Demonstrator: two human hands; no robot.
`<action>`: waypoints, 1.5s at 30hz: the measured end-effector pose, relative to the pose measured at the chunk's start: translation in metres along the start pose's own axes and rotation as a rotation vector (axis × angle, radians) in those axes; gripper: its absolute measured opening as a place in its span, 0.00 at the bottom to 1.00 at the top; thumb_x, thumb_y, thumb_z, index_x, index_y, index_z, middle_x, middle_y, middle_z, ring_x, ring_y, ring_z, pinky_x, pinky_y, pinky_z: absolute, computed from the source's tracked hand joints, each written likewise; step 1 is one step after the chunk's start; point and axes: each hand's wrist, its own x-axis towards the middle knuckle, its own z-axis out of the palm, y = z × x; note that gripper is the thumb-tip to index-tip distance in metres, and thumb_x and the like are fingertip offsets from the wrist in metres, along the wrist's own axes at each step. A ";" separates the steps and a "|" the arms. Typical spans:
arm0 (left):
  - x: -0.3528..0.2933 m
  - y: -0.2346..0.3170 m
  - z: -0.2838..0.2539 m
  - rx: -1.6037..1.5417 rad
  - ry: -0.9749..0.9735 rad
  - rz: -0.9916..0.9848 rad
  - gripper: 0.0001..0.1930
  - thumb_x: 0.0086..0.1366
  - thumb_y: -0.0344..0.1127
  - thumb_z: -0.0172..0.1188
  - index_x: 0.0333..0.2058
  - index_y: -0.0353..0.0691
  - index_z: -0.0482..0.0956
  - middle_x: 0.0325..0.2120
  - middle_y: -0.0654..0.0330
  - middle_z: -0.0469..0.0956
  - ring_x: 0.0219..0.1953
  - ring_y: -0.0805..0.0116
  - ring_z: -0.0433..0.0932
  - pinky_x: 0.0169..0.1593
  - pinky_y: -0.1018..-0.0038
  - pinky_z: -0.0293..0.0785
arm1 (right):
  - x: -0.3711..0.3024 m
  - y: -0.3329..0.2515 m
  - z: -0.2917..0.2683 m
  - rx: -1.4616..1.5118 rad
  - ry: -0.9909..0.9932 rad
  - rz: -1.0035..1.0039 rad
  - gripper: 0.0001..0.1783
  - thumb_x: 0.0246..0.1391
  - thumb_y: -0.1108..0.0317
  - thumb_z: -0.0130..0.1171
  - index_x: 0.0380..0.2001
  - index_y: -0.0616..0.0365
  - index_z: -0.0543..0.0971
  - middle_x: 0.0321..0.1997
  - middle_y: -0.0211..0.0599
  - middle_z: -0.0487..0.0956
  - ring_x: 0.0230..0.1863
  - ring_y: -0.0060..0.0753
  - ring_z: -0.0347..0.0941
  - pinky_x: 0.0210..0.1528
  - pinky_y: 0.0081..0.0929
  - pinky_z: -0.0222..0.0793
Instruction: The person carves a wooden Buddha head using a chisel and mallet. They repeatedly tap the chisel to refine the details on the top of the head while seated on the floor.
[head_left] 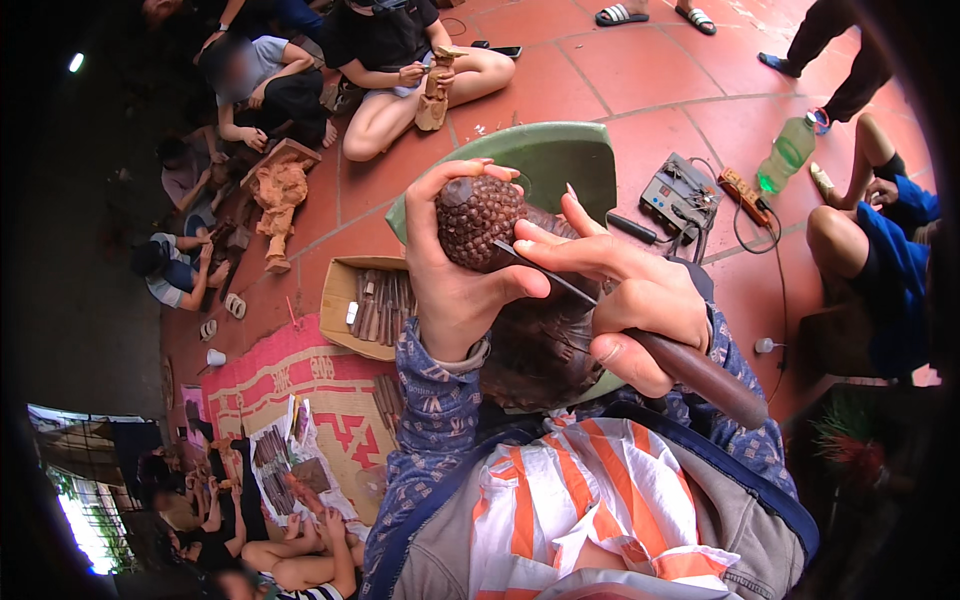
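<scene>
A dark brown wooden figure (pixel 535 345) rests in my lap, its rounded head (pixel 480 225) covered in rows of small carved knobs. My left hand (pixel 450 295) is wrapped round the head's left side, fingers over the top and thumb stretched toward the blade. In my right hand (pixel 640 295) is a carving chisel with a thick brown wooden handle (pixel 705 380). Its thin metal blade points up and left, the tip at the knobs on the head's lower right. My right fingertips lie along the blade. My hands hide part of the figure.
Beyond the figure lies a green plastic basin (pixel 575 150). A cardboard box (pixel 335 305) of chisels and a patterned mat (pixel 265 365) are at left. A grey control box (pixel 680 195), power strip (pixel 745 190) and green bottle (pixel 787 155) stand at right. Several people sit around, some with carvings.
</scene>
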 end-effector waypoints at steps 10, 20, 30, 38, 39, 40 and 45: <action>-0.001 0.002 0.003 -0.034 -0.003 -0.006 0.48 0.38 0.50 0.78 0.55 0.38 0.60 0.48 0.55 0.71 0.48 0.68 0.73 0.53 0.73 0.70 | 0.010 -0.008 -0.007 -0.157 -0.107 -0.027 0.08 0.48 0.72 0.51 0.20 0.61 0.66 0.51 0.77 0.70 0.58 0.70 0.68 0.67 0.65 0.40; 0.003 -0.001 0.002 0.037 -0.003 0.035 0.51 0.32 0.56 0.76 0.53 0.37 0.61 0.46 0.56 0.71 0.49 0.67 0.73 0.54 0.72 0.69 | 0.000 -0.013 0.003 -0.229 0.146 -0.070 0.17 0.63 0.56 0.51 0.30 0.61 0.67 0.57 0.79 0.62 0.61 0.75 0.61 0.63 0.64 0.53; 0.001 -0.002 0.001 -0.088 -0.010 -0.008 0.48 0.35 0.51 0.77 0.53 0.38 0.62 0.46 0.57 0.71 0.46 0.72 0.73 0.51 0.76 0.71 | 0.006 -0.010 -0.002 -0.175 -0.117 -0.046 0.11 0.55 0.69 0.53 0.23 0.64 0.68 0.55 0.79 0.66 0.60 0.71 0.65 0.66 0.60 0.48; 0.000 -0.002 0.000 -0.066 -0.009 0.001 0.46 0.38 0.49 0.78 0.53 0.39 0.63 0.46 0.57 0.71 0.47 0.72 0.73 0.51 0.76 0.70 | 0.017 -0.020 -0.011 -0.217 -0.209 0.023 0.11 0.50 0.68 0.56 0.20 0.62 0.68 0.53 0.77 0.69 0.59 0.67 0.67 0.67 0.60 0.46; 0.000 -0.002 0.000 -0.060 -0.007 0.005 0.46 0.38 0.49 0.78 0.53 0.39 0.63 0.46 0.57 0.71 0.47 0.72 0.73 0.51 0.76 0.70 | 0.018 -0.022 -0.011 -0.218 -0.210 0.034 0.12 0.50 0.68 0.56 0.19 0.62 0.68 0.53 0.77 0.69 0.59 0.67 0.68 0.67 0.60 0.47; 0.000 -0.002 0.000 -0.052 -0.005 0.009 0.45 0.38 0.49 0.78 0.53 0.39 0.63 0.46 0.57 0.71 0.47 0.72 0.73 0.51 0.76 0.70 | 0.020 -0.024 -0.012 -0.214 -0.213 0.053 0.12 0.50 0.69 0.56 0.19 0.62 0.68 0.53 0.77 0.69 0.58 0.67 0.68 0.67 0.60 0.47; -0.001 -0.002 0.000 -0.046 -0.002 0.005 0.47 0.38 0.52 0.76 0.54 0.38 0.62 0.46 0.57 0.71 0.47 0.72 0.73 0.51 0.76 0.70 | 0.030 -0.038 -0.007 -0.293 -0.229 0.082 0.11 0.48 0.71 0.57 0.18 0.62 0.68 0.53 0.75 0.70 0.58 0.67 0.69 0.66 0.59 0.48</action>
